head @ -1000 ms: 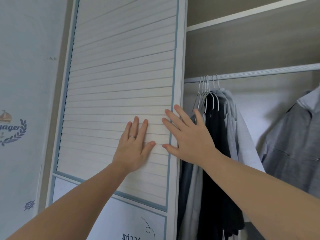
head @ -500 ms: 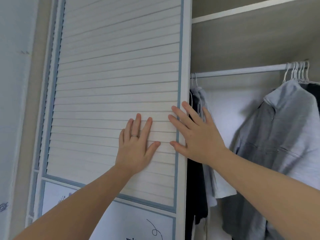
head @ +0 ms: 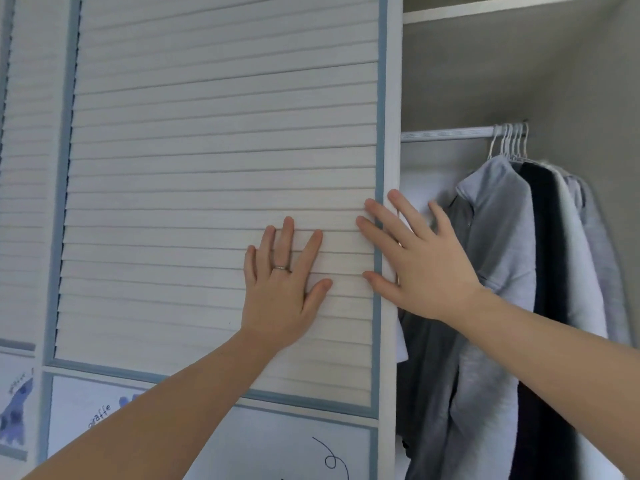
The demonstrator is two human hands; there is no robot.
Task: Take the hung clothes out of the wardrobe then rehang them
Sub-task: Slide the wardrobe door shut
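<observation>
At the far left a second door [head: 24, 168] of white slats shows only in part, with a blue animal drawing [head: 14, 417] on the panel beneath it. Beside it is the door [head: 221, 133], white slats framed in blue trim, and under the slats lies a lower panel [head: 242, 445] with the word "giraffe" and a black curl drawn on it. The person's left hand [head: 280, 289] lies flat on the slats in the door's lower right part, fingers straight and a little apart, thumb out to the right, holding nothing. A ring [head: 281, 268] sits on one finger. Just to its right, the right hand [head: 415, 261] presses on the door's right edge. Its fingers are straight and spread wide, the tips and the thumb reach onto the blue trim, and the palm lies over the white edge strip, with nothing gripped. The two hands are near each other but apart. Right of the door the wardrobe [head: 485, 81] stands open, with a shelf [head: 502, 8] across the top. Below it a rail [head: 446, 134] runs to the right, and white wire hangers [head: 509, 140] are bunched at its right end. The clothes [head: 495, 220] hang there close together, just behind and to the right of the right hand: a grey top in front, then a dark garment [head: 547, 237], a white one [head: 575, 254] and a pale grey one [head: 599, 237] by the wardrobe's right wall.
</observation>
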